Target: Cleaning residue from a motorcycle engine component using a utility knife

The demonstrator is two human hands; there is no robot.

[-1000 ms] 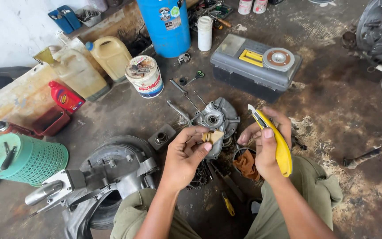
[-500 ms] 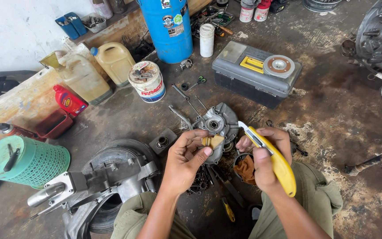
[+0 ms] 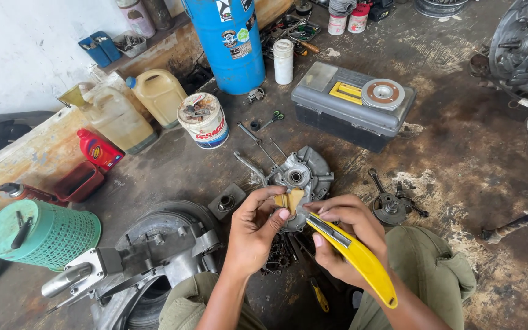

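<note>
Two hands at trimming stage — left hand (image 3: 253, 235) pinches small tan gasket-like piece (image 3: 289, 198), right hand (image 3: 343, 238) fist-closed round yellow plastic utility knife (image 3: 352, 253) w/ tip at it — next likely needs a careful, shallow cut.

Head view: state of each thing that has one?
Small tan flat piece: pinched in left hand fingertips.
Yellow utility knife: gripped in right hand, tip at the piece.
Grey plastic toolbox: lid shut.
White paint bucket: open, parts inside.
Green mesh basket: upright.
Yellowish plastic jug: capped.
</note>
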